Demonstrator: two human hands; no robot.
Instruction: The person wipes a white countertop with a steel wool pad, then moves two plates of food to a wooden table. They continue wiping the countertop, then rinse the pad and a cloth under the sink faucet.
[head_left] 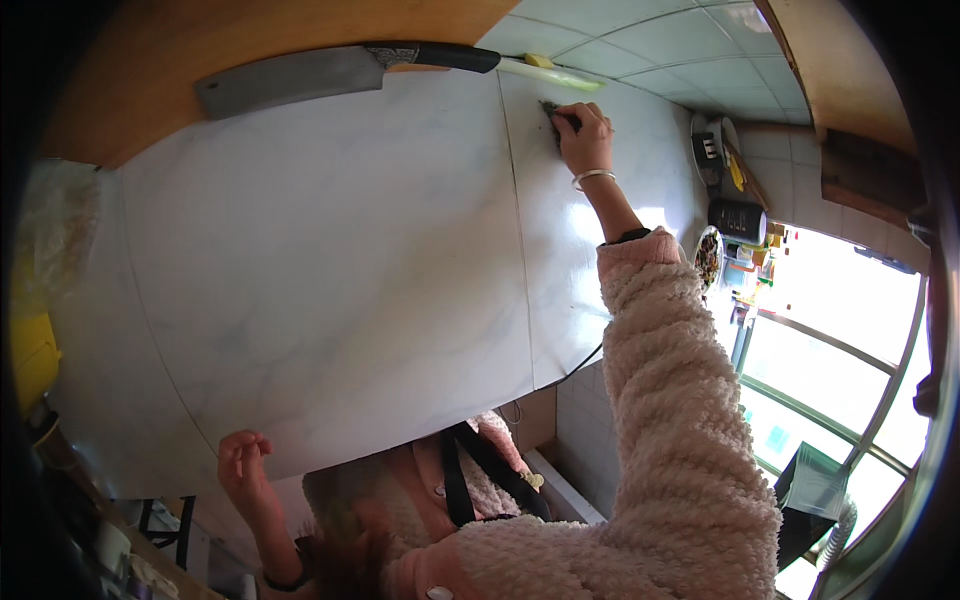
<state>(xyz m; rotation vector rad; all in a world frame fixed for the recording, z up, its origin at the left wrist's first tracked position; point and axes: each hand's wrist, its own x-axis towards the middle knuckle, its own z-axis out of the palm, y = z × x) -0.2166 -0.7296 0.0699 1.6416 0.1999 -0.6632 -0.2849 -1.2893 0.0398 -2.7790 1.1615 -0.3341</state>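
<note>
My right hand (587, 138) reaches across the white marbled counter (350, 230) to its far right part. Its fingers are closed on a small dark clump (553, 117), pressed against the counter near the back wall; I cannot make out its kind. A silver bangle (594, 178) circles that wrist, below a fluffy pink sleeve. Down at the front left edge of the counter, my left hand (246, 468) has loosely bent fingers and nothing visible in them. Beyond the counter's back edge, a cleaver (300, 84) with a black handle lies nearest to my right hand.
A pale green-white stalk (550, 74) and a small yellow piece (538, 61) lie by the cleaver's handle. On the right stand a black container (738, 220) and a plate of mixed dark food (709, 257). A yellow object (35, 360) stands far left. A thin black cable (582, 366) hangs at the front edge.
</note>
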